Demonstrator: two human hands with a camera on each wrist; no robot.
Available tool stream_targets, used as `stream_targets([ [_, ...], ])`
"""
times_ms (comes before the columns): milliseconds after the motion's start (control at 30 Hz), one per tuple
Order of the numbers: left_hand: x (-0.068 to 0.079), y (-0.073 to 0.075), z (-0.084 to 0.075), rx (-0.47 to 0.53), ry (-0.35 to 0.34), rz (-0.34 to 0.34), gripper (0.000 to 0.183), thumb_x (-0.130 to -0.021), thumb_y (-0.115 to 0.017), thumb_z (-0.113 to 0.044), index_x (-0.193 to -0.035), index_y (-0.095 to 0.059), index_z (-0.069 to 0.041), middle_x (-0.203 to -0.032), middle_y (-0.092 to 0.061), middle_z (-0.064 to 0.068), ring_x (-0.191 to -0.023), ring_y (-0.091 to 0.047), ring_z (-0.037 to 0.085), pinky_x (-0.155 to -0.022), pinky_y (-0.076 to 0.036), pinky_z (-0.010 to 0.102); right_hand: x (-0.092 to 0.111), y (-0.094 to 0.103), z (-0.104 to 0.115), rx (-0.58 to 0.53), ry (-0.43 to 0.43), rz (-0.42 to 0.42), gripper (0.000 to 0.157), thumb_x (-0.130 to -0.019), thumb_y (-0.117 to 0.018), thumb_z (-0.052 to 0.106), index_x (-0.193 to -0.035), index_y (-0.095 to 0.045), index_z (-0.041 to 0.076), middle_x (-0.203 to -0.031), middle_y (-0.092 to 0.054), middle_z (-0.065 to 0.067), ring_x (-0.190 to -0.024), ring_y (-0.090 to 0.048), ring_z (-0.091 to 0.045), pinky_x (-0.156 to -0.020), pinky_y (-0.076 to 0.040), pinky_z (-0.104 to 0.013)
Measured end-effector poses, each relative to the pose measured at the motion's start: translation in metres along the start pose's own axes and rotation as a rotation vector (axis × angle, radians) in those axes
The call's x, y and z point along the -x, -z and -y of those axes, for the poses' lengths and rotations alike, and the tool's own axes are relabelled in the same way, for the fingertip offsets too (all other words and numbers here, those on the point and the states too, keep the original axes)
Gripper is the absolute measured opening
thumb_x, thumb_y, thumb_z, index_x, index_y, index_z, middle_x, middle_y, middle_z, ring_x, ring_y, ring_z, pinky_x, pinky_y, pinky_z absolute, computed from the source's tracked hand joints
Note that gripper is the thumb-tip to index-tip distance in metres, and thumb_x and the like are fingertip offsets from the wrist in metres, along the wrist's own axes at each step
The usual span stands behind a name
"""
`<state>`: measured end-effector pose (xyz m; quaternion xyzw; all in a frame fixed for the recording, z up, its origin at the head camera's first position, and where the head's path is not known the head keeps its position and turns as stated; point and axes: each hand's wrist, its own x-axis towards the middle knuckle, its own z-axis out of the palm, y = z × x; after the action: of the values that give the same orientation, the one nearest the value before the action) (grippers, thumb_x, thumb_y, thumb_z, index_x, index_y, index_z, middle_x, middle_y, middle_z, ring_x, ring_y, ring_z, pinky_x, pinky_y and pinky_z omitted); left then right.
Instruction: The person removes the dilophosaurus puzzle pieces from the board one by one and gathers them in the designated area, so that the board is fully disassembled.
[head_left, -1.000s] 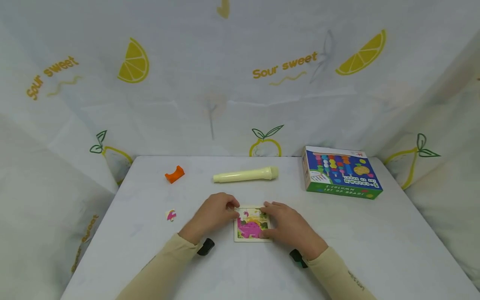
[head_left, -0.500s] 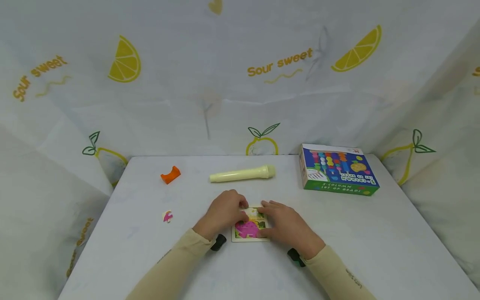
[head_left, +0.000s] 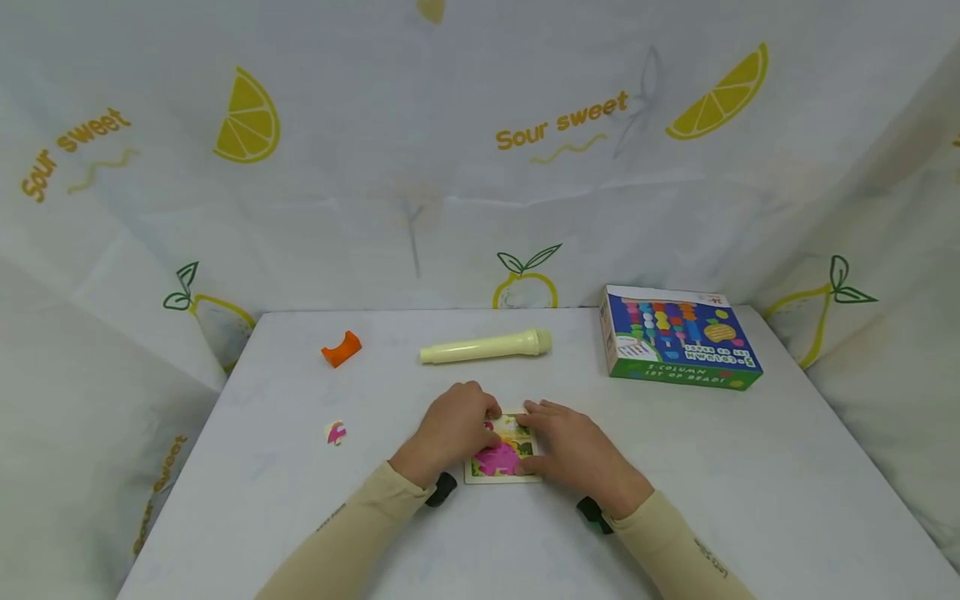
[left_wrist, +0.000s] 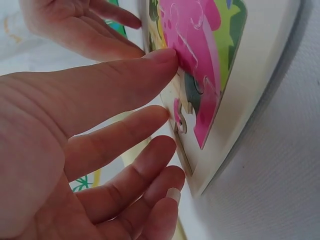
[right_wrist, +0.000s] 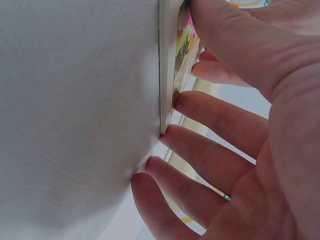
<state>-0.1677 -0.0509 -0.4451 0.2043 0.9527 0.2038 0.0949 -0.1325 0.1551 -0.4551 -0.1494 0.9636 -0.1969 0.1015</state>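
A square jigsaw puzzle with a pink dinosaur lies in a pale frame on the table. My left hand reaches over its left side. In the left wrist view, the left thumb touches the pink pieces and the index fingertip is close to the frame's far part. A small pink-marked piece shows beside a bare gap in the puzzle. My right hand rests at the right side, its fingers extended along the frame edge and its thumb on the puzzle's near right part.
A loose puzzle piece lies to the left. Farther back are an orange curved block and a pale yellow toy microphone. A bead set box stands at the back right, before a lemon-print curtain.
My left hand has moved right, farther over the puzzle, and its thumb now lies across the pink pieces. The right hand stays in place. The head view has shifted slightly.
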Motion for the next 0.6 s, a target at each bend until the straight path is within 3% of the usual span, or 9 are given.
stream_targets([
  [233, -0.0022, -0.0036, 0.0022, 0.012, -0.019, -0.014, 0.025, -0.089, -0.089, -0.029, -0.108, -0.082, -0.013, -0.097, -0.066, 0.000, -0.094, -0.057, 0.018, -0.080, -0.053, 0.031, -0.0001, -0.0015, -0.0008, 0.017, 0.006, -0.003, 0.068, -0.083, -0.095, 0.039, -0.143, -0.071, 0.018, -0.161, -0.059, -0.005, -0.153, -0.053, -0.032, -0.120, -0.047, -0.054],
  [600, -0.0050, -0.0068, 0.0055, 0.157, 0.031, -0.008, 0.026, -0.089, -0.091, -0.025, -0.107, -0.079, -0.011, -0.096, -0.062, 0.000, -0.087, -0.055, 0.015, -0.080, -0.049, 0.030, -0.0008, -0.0014, -0.0013, 0.029, 0.014, 0.001, 0.068, -0.084, -0.094, 0.040, -0.143, -0.071, 0.017, -0.161, -0.059, -0.006, -0.152, -0.053, -0.033, -0.120, -0.048, -0.055],
])
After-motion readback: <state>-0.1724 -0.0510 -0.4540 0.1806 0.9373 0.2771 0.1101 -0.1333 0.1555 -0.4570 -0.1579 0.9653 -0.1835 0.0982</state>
